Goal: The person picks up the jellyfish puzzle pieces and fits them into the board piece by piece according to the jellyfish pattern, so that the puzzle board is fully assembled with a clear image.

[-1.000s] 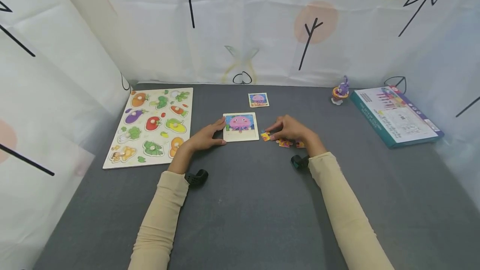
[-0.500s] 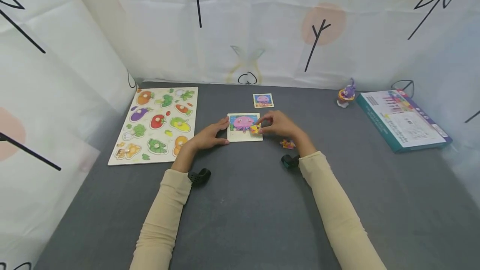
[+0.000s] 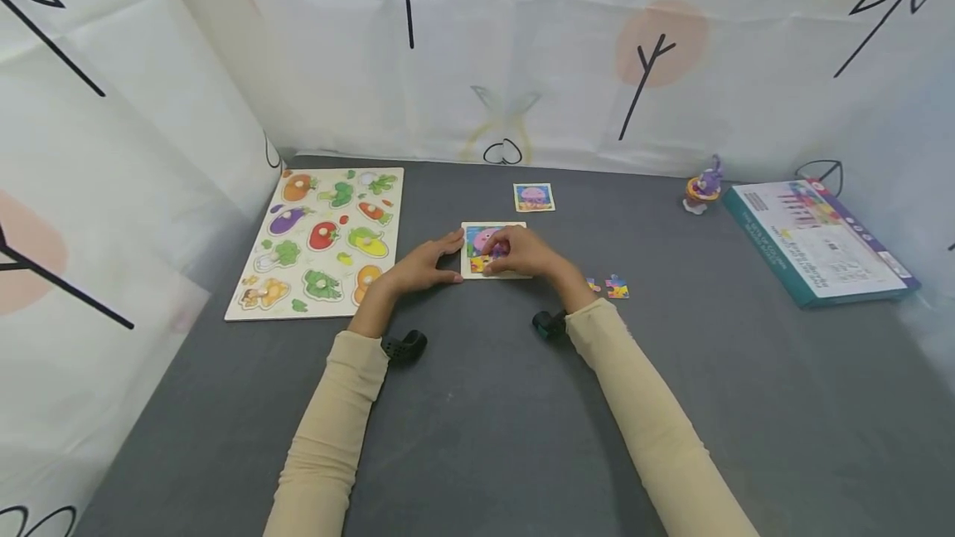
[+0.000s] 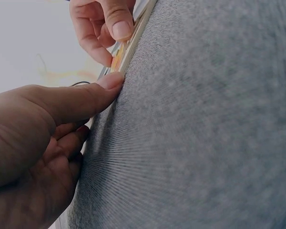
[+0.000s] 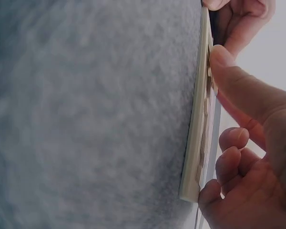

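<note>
A small jigsaw tray (image 3: 464,262) with a pale rim and a pink octopus picture lies in front of me. Along its left edge rests my left hand (image 3: 424,266), thumb at the lower corner and fingers extended near the upper one. My right hand (image 3: 528,250) is over the tray, thumb and forefinger pinching a yellow-orange jigsaw piece (image 4: 117,61) low at its surface; its other fingers are loosely bent. That hand covers the tray's right part. In the right wrist view, the right thumb (image 5: 223,57) sits at the tray's surface. Loose jigsaw pieces (image 3: 617,287) lie beside the right wrist.
A small octopus card (image 3: 534,197) lies behind the tray. At left is a vegetable puzzle board (image 3: 336,259). A purple toy figure (image 3: 704,187) and a teal-edged box (image 3: 828,243) stand at back right. White printed cloth (image 3: 448,48) hangs behind the grey table (image 3: 462,437).
My right hand has picked up a yellow piece from the right of the tray and moved left with it onto the tray's lower part. The left hand stays at the tray's left edge.
</note>
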A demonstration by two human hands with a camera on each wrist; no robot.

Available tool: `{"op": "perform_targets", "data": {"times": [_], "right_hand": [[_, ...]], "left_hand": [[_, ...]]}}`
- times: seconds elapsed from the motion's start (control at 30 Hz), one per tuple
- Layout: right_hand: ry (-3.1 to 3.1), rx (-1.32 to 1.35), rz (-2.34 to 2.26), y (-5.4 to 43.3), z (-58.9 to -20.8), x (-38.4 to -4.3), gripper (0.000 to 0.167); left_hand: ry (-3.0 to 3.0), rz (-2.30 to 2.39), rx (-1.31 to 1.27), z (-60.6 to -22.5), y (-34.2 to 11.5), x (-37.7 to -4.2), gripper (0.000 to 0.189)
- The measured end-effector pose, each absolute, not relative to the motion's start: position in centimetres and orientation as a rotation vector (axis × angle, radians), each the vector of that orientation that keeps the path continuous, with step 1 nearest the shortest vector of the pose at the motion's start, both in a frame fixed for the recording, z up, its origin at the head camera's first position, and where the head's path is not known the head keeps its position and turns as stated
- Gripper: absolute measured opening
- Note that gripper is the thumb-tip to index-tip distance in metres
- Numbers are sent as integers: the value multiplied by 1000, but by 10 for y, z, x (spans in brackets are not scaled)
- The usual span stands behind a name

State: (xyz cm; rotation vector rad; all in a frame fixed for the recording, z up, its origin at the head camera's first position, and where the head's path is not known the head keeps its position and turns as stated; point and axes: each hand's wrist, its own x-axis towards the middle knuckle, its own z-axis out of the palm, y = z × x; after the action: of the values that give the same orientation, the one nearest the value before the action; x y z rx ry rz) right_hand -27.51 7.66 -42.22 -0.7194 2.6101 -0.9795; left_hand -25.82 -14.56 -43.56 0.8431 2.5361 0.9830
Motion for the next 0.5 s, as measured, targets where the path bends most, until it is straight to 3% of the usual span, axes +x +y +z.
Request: {"op": "perform_targets", "data": {"times": [0.27,0.5], "right_hand": [[2584,-752,-1012,73,-423,-276,36],[2578,-831,-1049,68,-427,-279,30]], "left_hand": [[2533,992,865,-435,-147,-260,70],[2542,988,874,-434,-148,-260,69]]}}
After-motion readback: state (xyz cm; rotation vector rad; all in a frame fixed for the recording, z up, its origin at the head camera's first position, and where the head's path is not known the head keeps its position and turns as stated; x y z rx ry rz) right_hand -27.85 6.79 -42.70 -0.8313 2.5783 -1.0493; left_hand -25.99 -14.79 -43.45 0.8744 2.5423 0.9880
